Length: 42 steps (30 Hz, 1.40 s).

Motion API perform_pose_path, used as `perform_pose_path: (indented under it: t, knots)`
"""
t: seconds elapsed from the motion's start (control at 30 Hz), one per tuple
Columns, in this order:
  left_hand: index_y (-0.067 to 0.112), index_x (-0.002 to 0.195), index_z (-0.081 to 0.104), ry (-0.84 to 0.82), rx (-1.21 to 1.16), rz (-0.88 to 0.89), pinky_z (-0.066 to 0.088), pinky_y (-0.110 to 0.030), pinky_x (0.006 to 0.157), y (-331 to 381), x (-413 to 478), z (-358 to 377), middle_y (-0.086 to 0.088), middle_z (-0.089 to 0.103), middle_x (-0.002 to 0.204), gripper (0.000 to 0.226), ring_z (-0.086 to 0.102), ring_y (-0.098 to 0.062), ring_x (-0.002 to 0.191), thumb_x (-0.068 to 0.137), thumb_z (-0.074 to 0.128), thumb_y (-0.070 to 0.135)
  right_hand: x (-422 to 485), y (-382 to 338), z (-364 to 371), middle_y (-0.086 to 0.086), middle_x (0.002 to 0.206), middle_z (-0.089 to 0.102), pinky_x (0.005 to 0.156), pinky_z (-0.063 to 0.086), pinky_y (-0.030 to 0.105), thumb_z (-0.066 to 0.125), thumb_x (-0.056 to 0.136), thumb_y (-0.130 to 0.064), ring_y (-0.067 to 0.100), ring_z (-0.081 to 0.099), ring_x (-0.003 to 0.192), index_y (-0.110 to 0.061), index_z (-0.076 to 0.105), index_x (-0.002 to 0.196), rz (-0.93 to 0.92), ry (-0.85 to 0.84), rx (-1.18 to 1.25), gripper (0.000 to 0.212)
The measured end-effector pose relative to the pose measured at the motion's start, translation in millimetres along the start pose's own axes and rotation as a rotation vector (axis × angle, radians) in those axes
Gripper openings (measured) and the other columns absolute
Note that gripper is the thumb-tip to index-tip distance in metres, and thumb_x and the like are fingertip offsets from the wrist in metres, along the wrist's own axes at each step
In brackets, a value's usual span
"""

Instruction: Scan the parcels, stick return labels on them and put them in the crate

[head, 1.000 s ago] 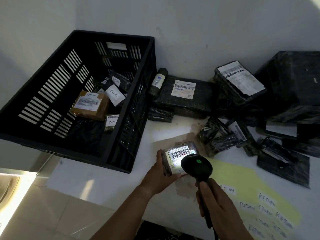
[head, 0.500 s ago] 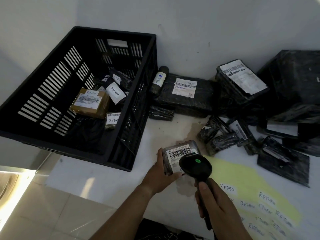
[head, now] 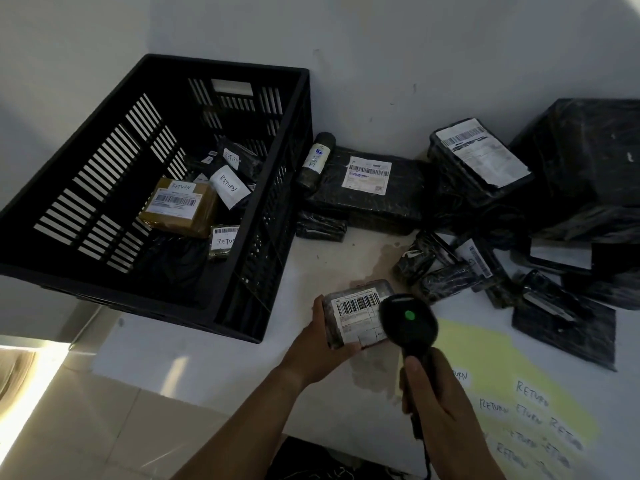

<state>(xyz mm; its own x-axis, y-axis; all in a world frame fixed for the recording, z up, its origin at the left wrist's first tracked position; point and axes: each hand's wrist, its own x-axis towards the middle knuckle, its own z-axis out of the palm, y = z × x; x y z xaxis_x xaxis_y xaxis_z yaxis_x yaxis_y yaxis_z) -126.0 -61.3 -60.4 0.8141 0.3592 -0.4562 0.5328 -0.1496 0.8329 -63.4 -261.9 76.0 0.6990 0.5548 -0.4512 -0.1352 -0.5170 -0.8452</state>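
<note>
Forward, right hand (head: 440, 400) around scanner (head: 408, 320)

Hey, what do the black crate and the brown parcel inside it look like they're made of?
Crate: seemingly rigid moulded plastic, matte black; slotted walls and a thick rim suggest it. Brown parcel: probably cardboard or kraft paper, with a slight sheen that may be tape; unclear.
</note>
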Motion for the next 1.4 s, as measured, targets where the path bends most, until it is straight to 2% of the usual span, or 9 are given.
perform_pose_path:
  t: [0.07,0.17,0.3,0.67,0.77,0.9,1.13,1.3,1.4]
  knots:
    - [0.038,0.151,0.008,-0.005,-0.003,0.018,0.054,-0.023,0.097,5,-4,-4,0.021,0.057,0.139,0.102,0.059,0.005,0.119,0.081,0.082,0.043,17,18,-4,0.0,0.088,0.057,0.064,0.042,0.033,0.042,0.102,-0.041,0.008,0.053,0.059,-0.029,0.041,0.132,0.034,0.063,0.012,0.032]
    - [0.039,0.146,0.019,-0.028,-0.02,0.049,0.05,-0.014,0.095,7,-14,-14,0.022,0.057,0.137,0.088,0.056,0.011,0.12,0.085,0.081,0.031,52,55,-17,0.0,0.13,0.045,0.082,0.038,0.031,0.047,0.103,-0.017,0.016,0.05,0.101,-0.034,0.013,0.155,-0.012,0.033,-0.173,0.064]
    - [0.042,0.149,0.019,-0.04,-0.057,0.03,0.049,-0.017,0.1,-2,-30,-33,0.027,0.056,0.137,0.09,0.053,0.01,0.124,0.085,0.082,0.027,94,80,-16,-0.006,0.16,0.026,0.109,0.034,0.031,0.056,0.091,-0.032,0.015,0.033,0.143,-0.029,0.005,0.159,-0.101,-0.084,-0.324,0.086]
    - [0.051,0.148,0.02,-0.064,0.035,0.003,0.054,-0.02,0.094,-11,-57,-47,0.031,0.055,0.136,0.095,0.053,0.006,0.126,0.082,0.084,0.029,165,104,26,0.011,0.151,0.042,0.098,0.049,0.053,0.056,0.092,-0.028,0.033,0.053,0.127,-0.037,-0.007,0.157,-0.164,-0.157,-0.404,0.09]
    - [0.05,0.15,0.018,-0.059,0.04,-0.004,0.054,-0.025,0.098,-12,-56,-46,0.03,0.055,0.137,0.099,0.055,0.004,0.125,0.08,0.086,0.036,171,109,24,0.002,0.151,0.042,0.107,0.045,0.047,0.066,0.09,-0.026,0.022,0.048,0.132,-0.041,0.006,0.157,-0.158,-0.136,-0.336,0.091]
    - [0.053,0.148,0.018,-0.067,0.055,-0.017,0.054,-0.023,0.096,-9,-55,-47,0.032,0.055,0.135,0.099,0.056,0.005,0.123,0.078,0.086,0.038,168,107,16,0.008,0.148,0.038,0.109,0.041,0.04,0.07,0.091,-0.024,0.023,0.044,0.133,-0.023,0.018,0.158,-0.174,-0.085,-0.44,0.085]
    - [0.048,0.155,0.012,-0.101,0.076,-0.067,0.054,-0.026,0.097,-9,-54,-43,0.029,0.054,0.14,0.108,0.058,0.001,0.125,0.078,0.087,0.04,129,123,-56,0.001,0.13,0.059,0.094,0.045,0.029,0.061,0.097,-0.019,0.021,0.058,0.114,-0.019,0.058,0.132,-0.31,0.114,-0.533,0.035]
    - [0.05,0.156,-0.006,-0.081,0.059,-0.162,0.05,-0.011,0.091,-8,-59,-37,0.044,0.042,0.133,0.125,0.055,0.015,0.118,0.074,0.088,0.042,82,180,-110,0.0,0.15,0.048,0.109,0.038,0.036,0.073,0.087,-0.027,0.025,0.048,0.135,-0.019,0.055,0.14,-0.196,0.228,-0.753,0.056]
    - [0.044,0.156,-0.014,0.015,0.003,-0.186,0.038,0.002,0.089,5,-69,-23,0.045,0.032,0.133,0.128,0.041,0.033,0.113,0.076,0.087,0.036,69,213,-112,-0.008,0.167,0.002,0.12,0.022,0.036,0.07,0.077,-0.067,0.015,0.01,0.153,-0.029,0.017,0.156,-0.16,0.006,-0.904,0.103]
